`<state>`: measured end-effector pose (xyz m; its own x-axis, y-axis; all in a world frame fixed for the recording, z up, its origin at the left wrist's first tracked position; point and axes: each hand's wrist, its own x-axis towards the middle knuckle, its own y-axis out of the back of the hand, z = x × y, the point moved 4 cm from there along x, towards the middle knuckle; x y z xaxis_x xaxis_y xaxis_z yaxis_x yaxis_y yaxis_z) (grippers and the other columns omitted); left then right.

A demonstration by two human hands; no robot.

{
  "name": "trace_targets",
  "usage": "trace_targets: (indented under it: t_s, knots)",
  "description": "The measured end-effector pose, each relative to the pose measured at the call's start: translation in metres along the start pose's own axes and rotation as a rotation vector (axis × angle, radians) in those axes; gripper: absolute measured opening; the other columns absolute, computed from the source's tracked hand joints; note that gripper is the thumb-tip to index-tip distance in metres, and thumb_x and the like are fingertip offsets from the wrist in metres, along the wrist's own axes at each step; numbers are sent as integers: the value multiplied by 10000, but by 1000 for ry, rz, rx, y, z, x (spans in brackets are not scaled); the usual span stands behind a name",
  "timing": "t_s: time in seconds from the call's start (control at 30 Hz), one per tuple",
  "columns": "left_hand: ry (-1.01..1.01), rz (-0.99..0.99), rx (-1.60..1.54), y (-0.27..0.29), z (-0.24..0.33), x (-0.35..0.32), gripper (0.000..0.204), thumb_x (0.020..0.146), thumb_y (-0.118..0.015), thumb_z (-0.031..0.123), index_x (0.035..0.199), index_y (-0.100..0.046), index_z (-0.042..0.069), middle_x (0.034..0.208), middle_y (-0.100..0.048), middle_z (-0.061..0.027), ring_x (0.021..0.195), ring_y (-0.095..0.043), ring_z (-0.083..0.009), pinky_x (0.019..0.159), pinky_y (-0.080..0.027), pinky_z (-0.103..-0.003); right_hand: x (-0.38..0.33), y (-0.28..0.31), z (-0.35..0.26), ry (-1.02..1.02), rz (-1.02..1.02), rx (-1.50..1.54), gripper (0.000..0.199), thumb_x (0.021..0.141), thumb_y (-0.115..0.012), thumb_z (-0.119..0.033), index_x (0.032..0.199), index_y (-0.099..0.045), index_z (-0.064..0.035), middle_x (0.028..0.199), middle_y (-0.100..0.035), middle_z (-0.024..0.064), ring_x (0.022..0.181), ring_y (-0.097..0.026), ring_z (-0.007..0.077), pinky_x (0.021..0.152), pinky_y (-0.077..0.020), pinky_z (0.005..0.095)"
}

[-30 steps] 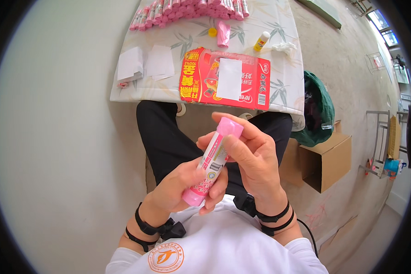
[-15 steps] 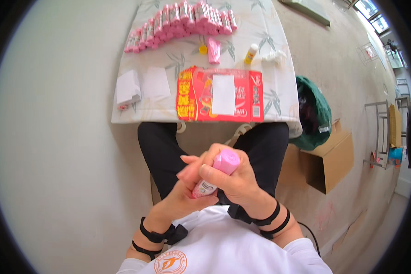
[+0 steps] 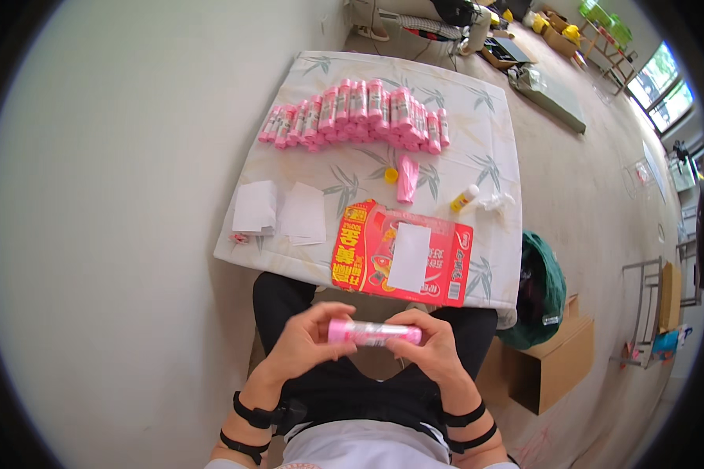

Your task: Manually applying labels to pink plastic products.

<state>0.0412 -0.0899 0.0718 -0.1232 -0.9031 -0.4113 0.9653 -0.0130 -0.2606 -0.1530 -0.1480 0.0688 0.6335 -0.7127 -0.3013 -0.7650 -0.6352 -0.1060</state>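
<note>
Pink tube [image 3: 374, 332] — level, above lap

This looks like a room in a home used for hand piecework. A low counter [image 3: 493, 258] under a leaf-print cloth carries a row of pink rolls [image 3: 356, 113], paper slips [image 3: 254, 207] and a flattened red carton [image 3: 403, 250]. Around it lie bare pale floor [image 3: 133, 234], a cardboard box [image 3: 551, 367], a green bag [image 3: 544, 285] and windows [image 3: 665, 86].

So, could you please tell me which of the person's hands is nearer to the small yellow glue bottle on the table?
Right. The right hand is below the yellow glue bottle, on its side; the left hand lies further left. Both hold the pink roll.
</note>
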Motion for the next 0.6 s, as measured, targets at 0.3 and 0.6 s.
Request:
trace_targets:
  t_s: [0.3, 0.6]
  knots:
    - [-182, 228, -426, 0, -4, 64, 343, 889, -610, 59, 1213, -526, -17, 1095, -618, -84, 993, -590, -145, 888, -479, -306, 62, -26, 1, 234, 496, 439, 383, 794, -684, 24, 1149, -541, 30, 1073, -583, 98, 897, -595, 130, 713, -530, 246]
    - [-191, 172, -598, 19, 15, 77, 391, 940, -554, 164, 1285, -461, 4, 1069, -621, -83, 934, -617, -158, 772, -537, -315, 75, -1, -5, 5, 505, 545, 187, 884, -615, -106, 1007, -589, 33, 732, -619, 79, 565, -566, 101, 479, -425, 211]
